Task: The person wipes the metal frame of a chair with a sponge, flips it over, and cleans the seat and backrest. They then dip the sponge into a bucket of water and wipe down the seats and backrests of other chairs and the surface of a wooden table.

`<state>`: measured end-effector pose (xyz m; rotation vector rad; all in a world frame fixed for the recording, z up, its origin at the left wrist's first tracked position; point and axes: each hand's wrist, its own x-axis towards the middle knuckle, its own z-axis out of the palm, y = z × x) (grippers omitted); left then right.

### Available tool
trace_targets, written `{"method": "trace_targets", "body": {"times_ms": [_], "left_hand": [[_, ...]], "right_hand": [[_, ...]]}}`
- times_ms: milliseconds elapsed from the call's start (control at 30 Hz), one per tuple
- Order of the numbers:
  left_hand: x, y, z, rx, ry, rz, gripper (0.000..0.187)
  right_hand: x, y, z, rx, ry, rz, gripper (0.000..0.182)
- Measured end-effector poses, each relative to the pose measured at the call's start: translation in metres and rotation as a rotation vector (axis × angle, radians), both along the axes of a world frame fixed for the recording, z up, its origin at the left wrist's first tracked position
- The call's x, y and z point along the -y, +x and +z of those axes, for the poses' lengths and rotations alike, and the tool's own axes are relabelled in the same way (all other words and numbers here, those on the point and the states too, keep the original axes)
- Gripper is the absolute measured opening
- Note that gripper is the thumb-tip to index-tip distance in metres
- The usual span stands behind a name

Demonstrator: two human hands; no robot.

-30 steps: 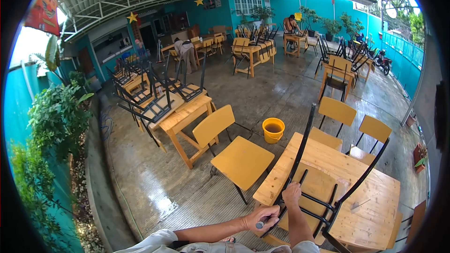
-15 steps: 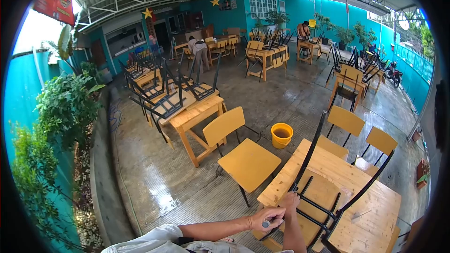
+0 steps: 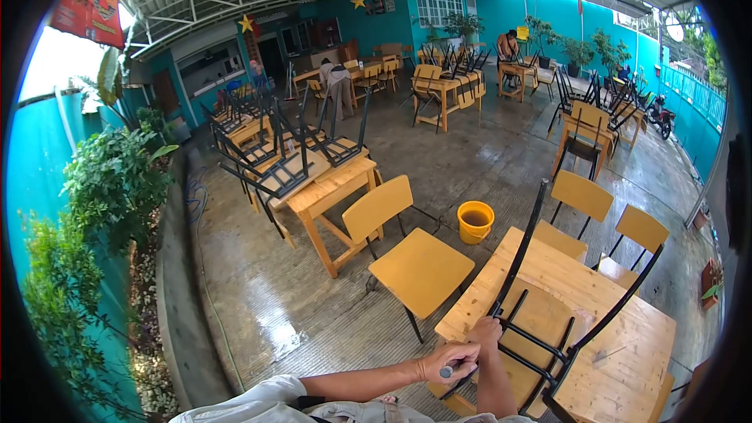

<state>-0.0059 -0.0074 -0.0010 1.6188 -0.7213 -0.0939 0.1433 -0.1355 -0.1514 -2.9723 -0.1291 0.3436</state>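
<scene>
An upturned chair [image 3: 540, 315] with a wooden seat and black metal frame rests on a wooden table [image 3: 627, 321] close in front of me. My right hand [image 3: 486, 333] is closed round its black tube frame, near the foot of the leg rising on the left. Just beside it, my left hand [image 3: 448, 363] is wrapped round a rod whose round grey end faces me; I cannot tell whether this is another chair leg. Most of the rod is hidden by the fingers. Left of the table stands an upright chair [image 3: 421, 270] with a yellowish seat.
A yellow bucket [image 3: 475, 223] of brownish liquid stands on the wet concrete floor [image 3: 258, 290]. More chairs [image 3: 581, 196] stand beyond my table. Upturned chairs [image 3: 290, 172] crowd tables at left. One person [image 3: 337, 88] bends farther back; another person [image 3: 507, 47] stands at the far right.
The whole view has shifted slightly. Both hands keep their grips, and the upturned chair stays in the same place on the table.
</scene>
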Motion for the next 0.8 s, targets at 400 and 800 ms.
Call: {"method": "trace_targets", "body": {"times_ms": [400, 800], "left_hand": [[-0.004, 0.002, -0.005, -0.02, 0.068, 0.041, 0.015], [-0.004, 0.0, -0.004, -0.072, -0.008, -0.013, 0.023]], "right_hand": [[0.059, 0.045, 0.033, -0.308, 0.306, 0.083, 0.029], [0.083, -0.076, 0.088, 0.379, 0.978, -0.499, 0.028]]}}
